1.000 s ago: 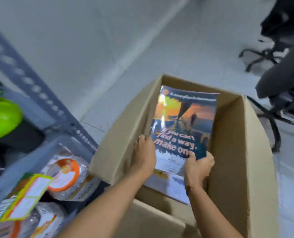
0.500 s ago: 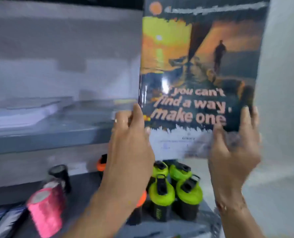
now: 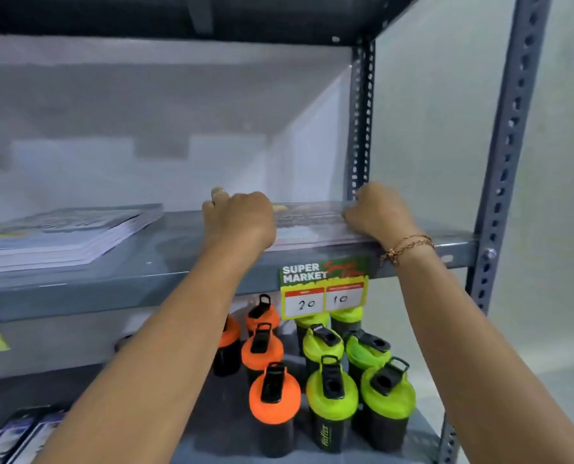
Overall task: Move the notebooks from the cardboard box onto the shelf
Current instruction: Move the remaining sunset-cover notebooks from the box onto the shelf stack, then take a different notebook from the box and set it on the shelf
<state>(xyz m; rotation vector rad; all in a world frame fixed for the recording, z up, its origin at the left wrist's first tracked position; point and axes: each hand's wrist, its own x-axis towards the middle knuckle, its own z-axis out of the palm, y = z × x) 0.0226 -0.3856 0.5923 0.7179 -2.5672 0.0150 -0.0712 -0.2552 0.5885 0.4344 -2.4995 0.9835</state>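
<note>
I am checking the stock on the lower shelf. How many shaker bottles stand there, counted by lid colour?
Orange-lid bottles: 4
Green-lid bottles: 6 (two at the back stand partly behind the price tag)
Total: 10

Both my arms reach up and forward, bare from elbow to wrist, nearly parallel. My left hand (image 3: pixel 240 220) is curled knuckles-up, fingers bent down and away from me — a ring shows on one finger near the top. My right hand (image 3: pixel 377 211) sits level with it, well apart to the right, fingers folded under in a loose fist, palm down. A thin gold bracelet (image 3: pixel 406 246) circles my right wrist, its charm hanging on the inner side.
</note>
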